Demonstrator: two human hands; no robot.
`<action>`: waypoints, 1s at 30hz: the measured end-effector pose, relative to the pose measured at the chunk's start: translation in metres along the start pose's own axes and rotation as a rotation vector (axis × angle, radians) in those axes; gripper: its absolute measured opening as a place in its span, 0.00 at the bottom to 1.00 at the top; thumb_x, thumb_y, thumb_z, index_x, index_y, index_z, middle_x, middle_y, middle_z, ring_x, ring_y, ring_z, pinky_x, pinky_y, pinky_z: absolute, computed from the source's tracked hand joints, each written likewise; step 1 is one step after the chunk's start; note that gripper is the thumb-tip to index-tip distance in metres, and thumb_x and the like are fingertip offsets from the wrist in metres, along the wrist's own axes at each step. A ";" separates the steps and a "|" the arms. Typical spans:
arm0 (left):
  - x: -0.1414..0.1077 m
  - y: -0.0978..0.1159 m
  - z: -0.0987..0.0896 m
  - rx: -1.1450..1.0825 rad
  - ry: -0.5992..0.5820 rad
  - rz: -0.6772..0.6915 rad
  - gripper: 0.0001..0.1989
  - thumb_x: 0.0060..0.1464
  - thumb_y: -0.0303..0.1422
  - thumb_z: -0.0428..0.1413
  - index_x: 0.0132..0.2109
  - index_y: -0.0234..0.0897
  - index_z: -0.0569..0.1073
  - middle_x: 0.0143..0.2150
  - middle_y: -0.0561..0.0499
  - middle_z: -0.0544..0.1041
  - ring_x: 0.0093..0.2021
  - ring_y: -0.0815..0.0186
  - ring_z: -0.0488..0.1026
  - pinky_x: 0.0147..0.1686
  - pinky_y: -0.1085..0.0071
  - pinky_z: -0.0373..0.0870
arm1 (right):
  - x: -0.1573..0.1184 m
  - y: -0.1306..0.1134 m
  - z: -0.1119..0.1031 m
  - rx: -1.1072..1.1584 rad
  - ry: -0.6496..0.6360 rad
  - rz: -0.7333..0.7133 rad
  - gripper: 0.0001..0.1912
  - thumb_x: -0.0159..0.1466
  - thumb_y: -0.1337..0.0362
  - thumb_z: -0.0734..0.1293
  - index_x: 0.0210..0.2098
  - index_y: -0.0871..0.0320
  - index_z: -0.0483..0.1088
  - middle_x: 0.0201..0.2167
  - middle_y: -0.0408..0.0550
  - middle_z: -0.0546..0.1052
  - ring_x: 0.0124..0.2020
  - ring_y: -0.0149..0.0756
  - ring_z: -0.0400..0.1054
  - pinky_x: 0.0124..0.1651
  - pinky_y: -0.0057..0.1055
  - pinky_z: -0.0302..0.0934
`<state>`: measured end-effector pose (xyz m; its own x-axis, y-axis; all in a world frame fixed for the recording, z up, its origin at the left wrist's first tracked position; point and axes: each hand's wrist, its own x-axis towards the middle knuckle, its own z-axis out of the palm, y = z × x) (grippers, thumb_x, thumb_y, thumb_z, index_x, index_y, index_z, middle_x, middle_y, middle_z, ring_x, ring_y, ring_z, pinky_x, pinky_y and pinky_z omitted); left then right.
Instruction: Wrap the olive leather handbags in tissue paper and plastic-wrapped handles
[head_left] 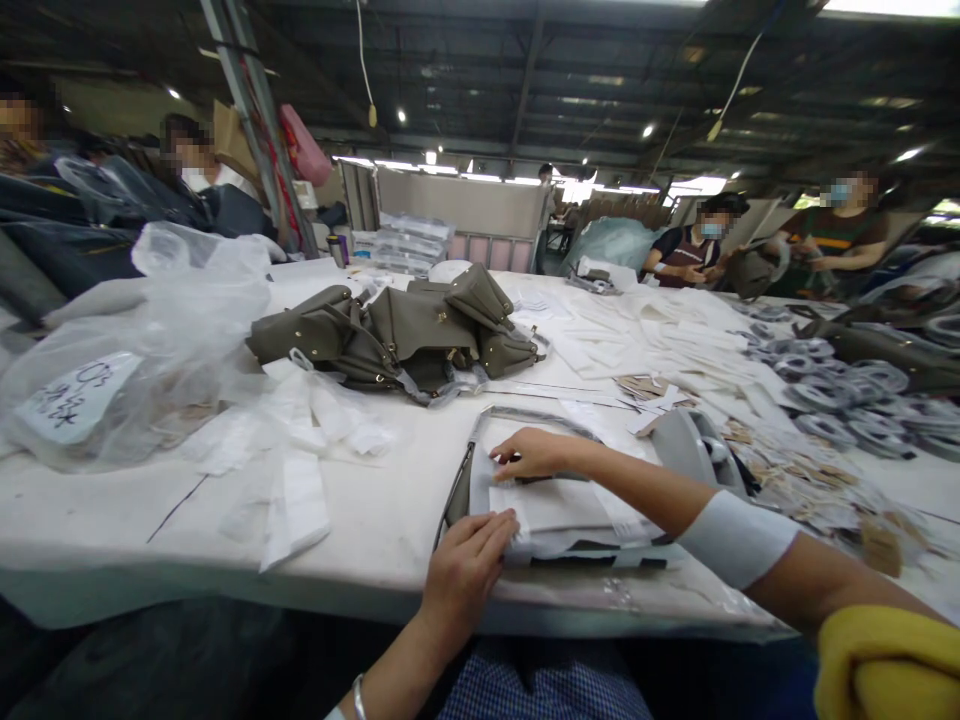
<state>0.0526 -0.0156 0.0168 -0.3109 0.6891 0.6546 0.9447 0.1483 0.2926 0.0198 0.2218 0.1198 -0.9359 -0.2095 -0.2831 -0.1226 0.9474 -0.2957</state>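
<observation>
A handbag with a dark olive side and a handle lies on the table before me, a white sheet spread over its upper face. My left hand rests at the bag's near left corner, its fingers stretched out together and lying flat on the sheet's edge. Above the bag's left part is my right hand, fingers bent and thumb drawn in, pinching at the sheet's upper left edge. The exact contact at those fingertips is small and partly hidden.
Olive bag pieces are heaped beyond the bag. Clear plastic bags lie left, with white paper strips. A grey bag part, tags and wrapped handles lie right. Co-workers sit across the table.
</observation>
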 end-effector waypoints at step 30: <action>0.017 -0.014 -0.038 -0.432 -0.035 -0.333 0.16 0.61 0.32 0.53 0.54 0.45 0.75 0.60 0.49 0.74 0.60 0.61 0.69 0.62 0.60 0.65 | -0.127 0.054 0.044 0.026 0.614 0.590 0.26 0.67 0.50 0.61 0.59 0.56 0.69 0.58 0.56 0.73 0.60 0.53 0.65 0.59 0.46 0.59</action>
<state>0.0298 -0.0332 0.0500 -0.5753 0.6792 0.4557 0.6642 0.0628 0.7450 0.1460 0.2891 0.0995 -0.8581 0.4926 0.1454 0.4422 0.8525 -0.2786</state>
